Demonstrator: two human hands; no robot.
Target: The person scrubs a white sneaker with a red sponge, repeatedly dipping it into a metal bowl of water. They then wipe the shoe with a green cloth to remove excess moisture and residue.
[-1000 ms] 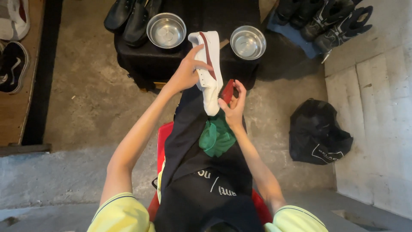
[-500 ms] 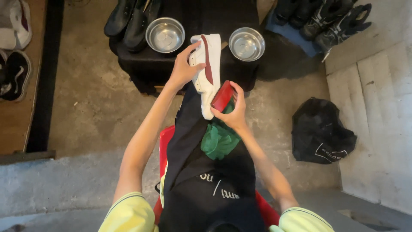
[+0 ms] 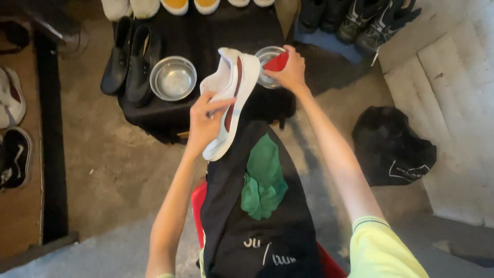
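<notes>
Concrete floor (image 3: 118, 154), black-draped table (image 3: 164, 110); left hand (image 3: 203, 123) grips sneaker (image 3: 231, 98), right hand (image 3: 290, 69) probably brush (image 3: 277, 63).

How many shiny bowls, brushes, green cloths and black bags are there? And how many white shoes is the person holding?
Steel bowls: 2, one beside the black shoes, one under the right hand
Red brush: 1, in the right hand
White sneaker: 1, in the left hand
Green cloth: 1
Black bag: 1
Total: 6
</notes>
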